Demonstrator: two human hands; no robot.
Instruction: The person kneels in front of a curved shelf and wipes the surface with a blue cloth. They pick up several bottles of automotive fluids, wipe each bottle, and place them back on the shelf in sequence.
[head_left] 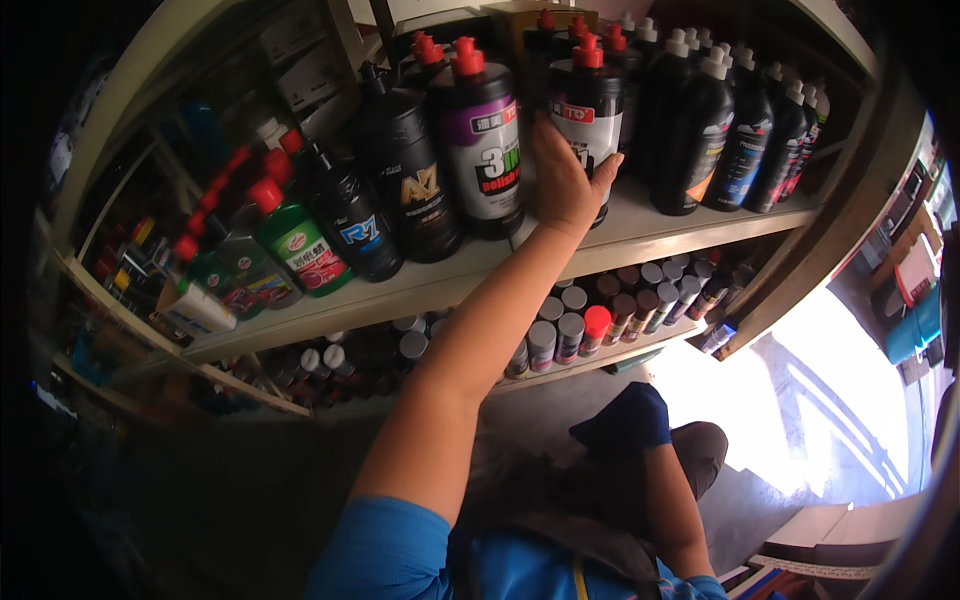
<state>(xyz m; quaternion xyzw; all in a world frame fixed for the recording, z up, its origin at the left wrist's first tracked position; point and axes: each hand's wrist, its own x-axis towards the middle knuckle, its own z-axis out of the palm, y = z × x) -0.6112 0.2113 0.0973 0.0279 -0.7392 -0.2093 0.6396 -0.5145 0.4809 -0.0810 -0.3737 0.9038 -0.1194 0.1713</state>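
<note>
My left hand [570, 190] reaches up to the upper shelf and is closed around the lower part of a black bottle [590, 110] with a red cap and a grey label. Its thumb lies along the bottle's right side, and the other fingers are at its left. Just left of that hand stands a larger black bottle [490, 150] with a red cap and a purple and grey label. Low in front of my body, a dark blue cloth [628, 425] covers my right hand [650, 430], hiding the fingers. The cloth hangs away from the shelves.
Left along the upper shelf [680, 228] are black pump bottles [412, 165] and green red-capped bottles [300, 240]. Several white-capped black bottles [695, 140] stand at right. The lower shelf holds spray cans [570, 330]. A wooden upright [790, 290] edges the right end; sunlit floor [800, 400] lies beyond.
</note>
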